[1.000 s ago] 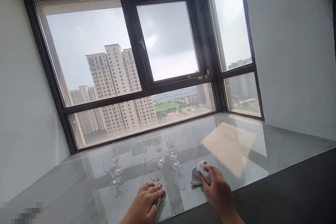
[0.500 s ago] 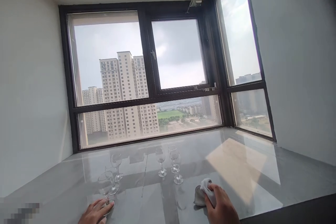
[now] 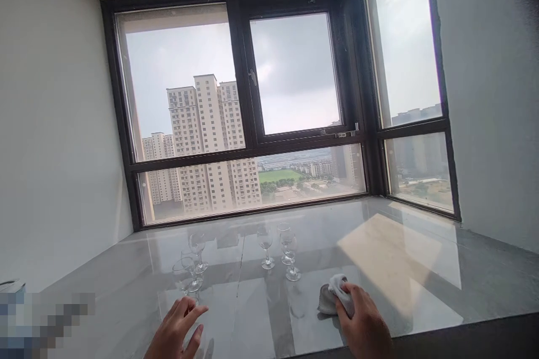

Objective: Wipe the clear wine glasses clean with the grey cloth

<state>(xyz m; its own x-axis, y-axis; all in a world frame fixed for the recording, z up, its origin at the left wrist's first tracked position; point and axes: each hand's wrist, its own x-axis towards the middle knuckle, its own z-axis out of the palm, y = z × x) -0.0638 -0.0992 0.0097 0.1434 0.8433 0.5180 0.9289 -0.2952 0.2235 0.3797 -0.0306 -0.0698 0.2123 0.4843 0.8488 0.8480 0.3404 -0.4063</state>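
Several clear wine glasses stand on a glossy grey marble sill (image 3: 400, 269). Three stand on the left, the nearest wine glass (image 3: 182, 276) just beyond my left hand's fingertips. Another glass (image 3: 266, 247) and a pair of glasses (image 3: 290, 255) stand in the middle. My left hand (image 3: 179, 330) hovers low over the sill with its fingers spread and holds nothing. My right hand (image 3: 364, 325) rests on the sill to the right, its fingers closed on a crumpled white cloth (image 3: 333, 295).
A large black-framed window (image 3: 248, 146) runs along the back and round the right corner. White walls close both sides. A blurred patch (image 3: 42, 320) covers the lower left. A dark edge (image 3: 484, 336) borders the sill at the front right.
My left hand slid a wine glass from the middle to the left group and let go of it; its fingers now spread. The right hand stayed on the cloth.
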